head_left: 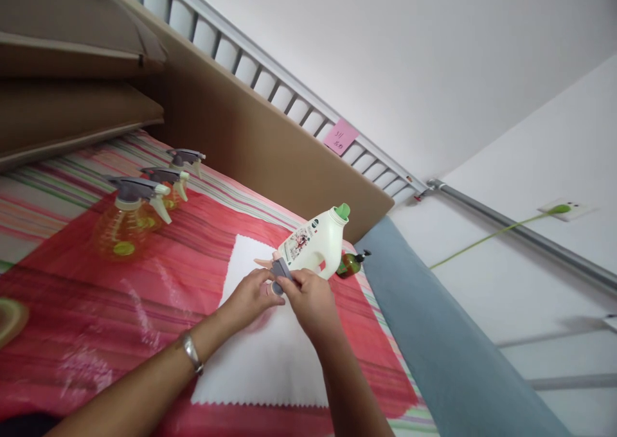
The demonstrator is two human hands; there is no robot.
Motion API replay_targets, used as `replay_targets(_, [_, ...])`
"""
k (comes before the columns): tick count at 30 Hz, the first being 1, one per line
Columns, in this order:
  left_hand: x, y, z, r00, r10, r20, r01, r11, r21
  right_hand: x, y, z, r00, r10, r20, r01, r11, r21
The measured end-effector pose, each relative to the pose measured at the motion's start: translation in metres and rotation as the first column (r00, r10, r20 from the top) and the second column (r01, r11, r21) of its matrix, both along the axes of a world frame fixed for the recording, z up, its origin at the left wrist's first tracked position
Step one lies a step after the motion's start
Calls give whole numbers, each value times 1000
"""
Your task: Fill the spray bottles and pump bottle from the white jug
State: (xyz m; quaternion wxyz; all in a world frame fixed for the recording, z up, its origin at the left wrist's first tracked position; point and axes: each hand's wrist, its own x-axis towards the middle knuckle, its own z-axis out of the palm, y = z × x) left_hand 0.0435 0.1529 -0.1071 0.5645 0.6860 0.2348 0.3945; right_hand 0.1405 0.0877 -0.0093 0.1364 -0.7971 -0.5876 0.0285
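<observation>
Both of my hands meet over a white cloth (270, 366) with zigzag edges. My left hand (251, 295) grips a grey and white trigger spray head (280, 268) from the left, fingers closed round its lower part. On the other side, my right hand (311, 302) is closed on the same spray head, thumb against its grey body. A faint pinkish shape shows under my left hand; whether a bottle is attached is unclear. Just behind the hands stands a white detergent jug (313, 238) with a green spout, tilted in this view.
Several clear spray bottles (123, 228) with yellow-orange contents stand at the left on a red plastic sheet (193, 283). A green pump bottle (349, 265) is right of the jug. Brown boards (270, 141), a white railing and a blue panel (414, 321) border the surface.
</observation>
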Motion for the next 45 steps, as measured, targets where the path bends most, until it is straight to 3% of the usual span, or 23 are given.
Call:
replay_targets(3, [-5, 8, 2, 983, -181, 38, 177, 981, 72, 1, -1, -1, 1000, 8, 4, -8, 1000, -9])
replay_targets(5, [-6, 9, 1, 975, -219, 49, 215, 974, 76, 2, -1, -1, 1000, 6, 1, -6, 1000, -9])
replay_targets(10, [5, 0, -6, 998, 38, 50, -35, 997, -69, 2, 0, -1, 1000, 6, -17, -7, 1000, -6])
replay_targets(12, [6, 0, -7, 996, 82, 33, -81, 995, -52, 3, 1, -2, 1000, 6, -5, -6, 1000, -9])
replay_targets(18, [-5, 10, -2, 976, -211, 48, 206, 974, 91, 6, -1, -1, 1000, 4, -11, -4, 1000, -5])
replay_targets(20, [-3, 7, -2, 985, -170, 40, 168, 984, 59, 5, -2, -1, 1000, 1, -18, -1, 1000, -7])
replay_targets(23, [4, -2, -5, 1000, 16, 17, -15, 999, -29, 3, -2, -1, 1000, 0, -28, 0, 1000, -9])
replay_targets(25, [6, -4, -5, 996, 85, 11, -85, 996, -18, 4, -1, -2, 1000, 2, -27, -2, 1000, -11])
replay_targets(32, [-6, 10, 2, 995, -96, 39, 93, 993, 76, 7, -2, -1, 1000, 1, -9, -1, 1000, -11])
replay_targets(38, [1, -1, 1, 995, 88, -43, -86, 996, 34, 3, -4, -1, 1000, 3, 14, -3, 1000, -15])
replay_targets(45, [-1, 2, 2, 1000, 2, 12, -4, 996, 95, 3, -3, 0, 1000, 11, 23, -11, 1000, -17])
